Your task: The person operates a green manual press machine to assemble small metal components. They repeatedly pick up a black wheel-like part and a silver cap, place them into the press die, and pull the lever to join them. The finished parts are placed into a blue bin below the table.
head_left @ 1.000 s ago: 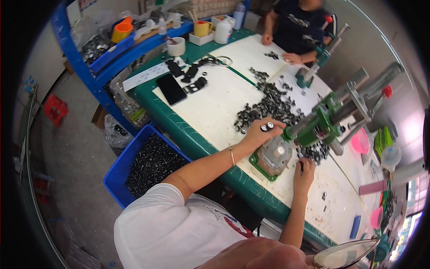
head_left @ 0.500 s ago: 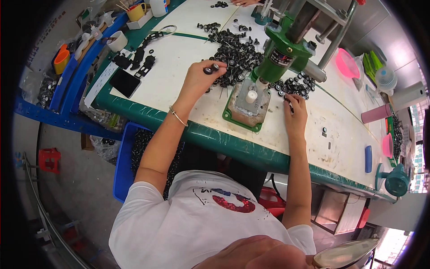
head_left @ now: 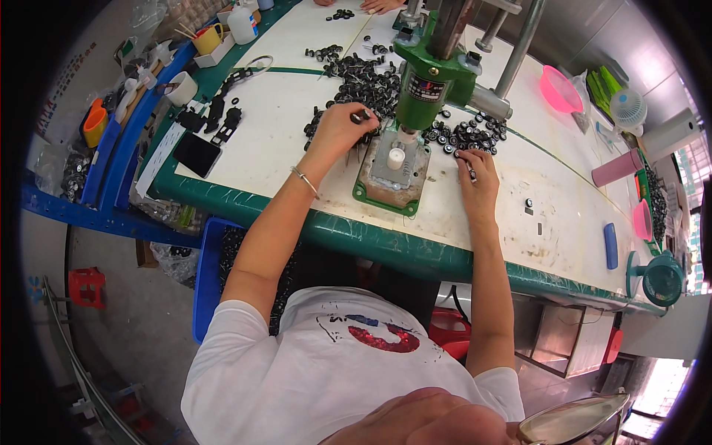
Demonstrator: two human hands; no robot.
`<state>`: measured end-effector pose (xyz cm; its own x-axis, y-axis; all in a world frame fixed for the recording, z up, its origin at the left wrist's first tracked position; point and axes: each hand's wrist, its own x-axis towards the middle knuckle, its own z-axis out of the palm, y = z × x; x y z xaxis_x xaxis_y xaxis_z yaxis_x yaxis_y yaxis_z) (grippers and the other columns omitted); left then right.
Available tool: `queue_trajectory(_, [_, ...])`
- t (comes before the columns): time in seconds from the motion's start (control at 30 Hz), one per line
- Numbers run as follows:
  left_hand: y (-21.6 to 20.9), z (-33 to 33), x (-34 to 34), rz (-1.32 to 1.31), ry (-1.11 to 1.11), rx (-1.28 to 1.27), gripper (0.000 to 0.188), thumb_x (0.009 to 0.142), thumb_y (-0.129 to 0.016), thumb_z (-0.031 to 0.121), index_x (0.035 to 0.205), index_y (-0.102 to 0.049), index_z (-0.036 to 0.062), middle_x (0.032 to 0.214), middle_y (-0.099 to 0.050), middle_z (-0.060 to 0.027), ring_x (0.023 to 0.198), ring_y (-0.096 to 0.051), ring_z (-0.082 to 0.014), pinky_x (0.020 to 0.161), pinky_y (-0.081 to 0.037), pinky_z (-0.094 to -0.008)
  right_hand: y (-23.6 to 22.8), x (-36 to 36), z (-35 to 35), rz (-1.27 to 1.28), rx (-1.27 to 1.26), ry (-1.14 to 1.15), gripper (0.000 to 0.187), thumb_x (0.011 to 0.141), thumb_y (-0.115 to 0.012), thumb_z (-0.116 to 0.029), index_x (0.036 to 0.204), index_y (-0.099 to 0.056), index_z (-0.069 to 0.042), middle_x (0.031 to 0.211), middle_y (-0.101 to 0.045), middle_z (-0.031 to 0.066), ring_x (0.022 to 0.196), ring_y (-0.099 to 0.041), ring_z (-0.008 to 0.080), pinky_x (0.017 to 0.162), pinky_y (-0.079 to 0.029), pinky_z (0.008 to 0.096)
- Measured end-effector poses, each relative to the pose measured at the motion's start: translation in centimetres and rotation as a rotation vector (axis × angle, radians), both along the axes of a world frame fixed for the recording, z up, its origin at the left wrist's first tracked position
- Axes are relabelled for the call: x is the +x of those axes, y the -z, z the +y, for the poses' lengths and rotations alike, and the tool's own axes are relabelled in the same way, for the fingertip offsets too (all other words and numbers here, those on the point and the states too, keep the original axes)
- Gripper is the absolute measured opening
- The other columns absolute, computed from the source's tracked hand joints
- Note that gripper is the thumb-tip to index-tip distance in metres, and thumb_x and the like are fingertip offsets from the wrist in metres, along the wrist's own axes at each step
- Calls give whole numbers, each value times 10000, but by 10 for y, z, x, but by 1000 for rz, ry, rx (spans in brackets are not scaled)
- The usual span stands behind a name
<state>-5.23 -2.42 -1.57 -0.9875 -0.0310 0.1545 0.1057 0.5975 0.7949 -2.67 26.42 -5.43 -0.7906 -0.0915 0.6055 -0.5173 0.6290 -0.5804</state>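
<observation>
My left hand (head_left: 340, 132) is closed, fingertips pinching a small black wheel (head_left: 360, 116) just left of the press. Behind it spreads a heap of black wheels with thin metal axles (head_left: 363, 83). A green bench press (head_left: 421, 100) stands in the middle, with a white round piece (head_left: 396, 158) upright on its base plate (head_left: 406, 174). Over to the right, my right hand (head_left: 480, 185) rests on the table with fingers curled around something small and dark. Its fingertips touch the near edge of a second group of black wheels with silvery centres (head_left: 467, 133).
A phone (head_left: 197, 154) and black plastic parts (head_left: 215, 111) lie at left. One loose wheel (head_left: 529, 202), a blue bar (head_left: 610, 246) and a small green fan (head_left: 660, 279) are at right. A blue bin (head_left: 210, 274) stands below the table edge. Another person's hands (head_left: 382, 6) show at the far edge.
The whole view has shifted a little. My left hand has come closer to the press, its wheel now turned and more covered by the fingers. My right hand stays by the right-hand wheels.
</observation>
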Motion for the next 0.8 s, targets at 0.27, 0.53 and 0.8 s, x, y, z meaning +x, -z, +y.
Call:
queue_trajectory(0.27, [12, -6, -4, 12, 127, -108, 262, 740, -751, 133, 997, -725, 85, 743, -652, -34, 663, -586, -114, 631, -470, -264, -2, 3, -1, -61, -24, -14, 153, 859, -646, -30, 1008, -671, -13, 1012, -606, 80, 846, -608, 182, 713, -493, 273])
queue_trajectory(0.53, [-4, -10, 0, -5, 61, 89, 233, 752, -777, 182, 954, -724, 79, 717, -607, 17, 624, -527, -76, 547, -409, -230, 0, 1, 1, -63, -43, -19, 143, 856, -648, -28, 997, -668, -17, 1001, -606, 79, 817, -608, 181, 673, -492, 271])
queue_trajectory(0.8, [-18, -24, 9, -61, 125, 1088, 213, 829, -699, 79, 1021, -629, 18, 936, -686, -105, 703, -651, -112, 424, -338, -174, -2, 2, 1, -80, -92, -22, 132, 855, -649, -37, 985, -669, -25, 1001, -613, 104, 833, -612, 225, 700, -499, 301])
